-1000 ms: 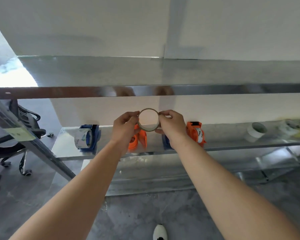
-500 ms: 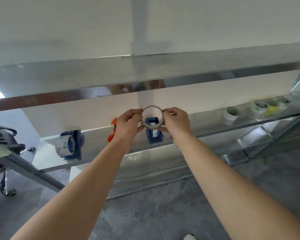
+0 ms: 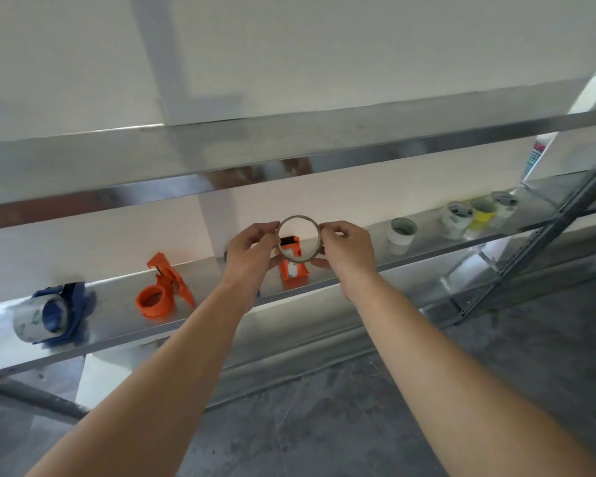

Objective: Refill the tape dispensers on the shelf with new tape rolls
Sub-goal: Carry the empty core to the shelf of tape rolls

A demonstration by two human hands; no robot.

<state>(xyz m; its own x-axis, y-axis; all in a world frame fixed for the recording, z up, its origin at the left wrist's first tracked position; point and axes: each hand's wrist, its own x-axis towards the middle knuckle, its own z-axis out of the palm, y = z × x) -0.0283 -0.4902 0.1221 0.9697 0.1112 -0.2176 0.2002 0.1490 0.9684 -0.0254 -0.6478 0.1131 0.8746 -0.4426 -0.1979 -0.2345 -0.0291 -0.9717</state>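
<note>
I hold a thin brown cardboard ring, an empty tape core, upright between both hands in front of the metal shelf. My left hand pinches its left side and my right hand pinches its right side. Through the ring I see an orange dispenser standing on the shelf. Further left lie an orange dispenser with a bare hub and a blue dispenser loaded with a clear roll. New tape rolls stand at the right: a white one and a cluster of three.
An upper metal shelf runs across above my hands. A slanted shelf upright stands at the right. Grey concrete floor lies below. A blue object shows partly behind my left hand.
My view has swung right along the shelf with the ring still held in both hands. The orange dispenser now shows through the ring, and the rolls at the right have come closer.
</note>
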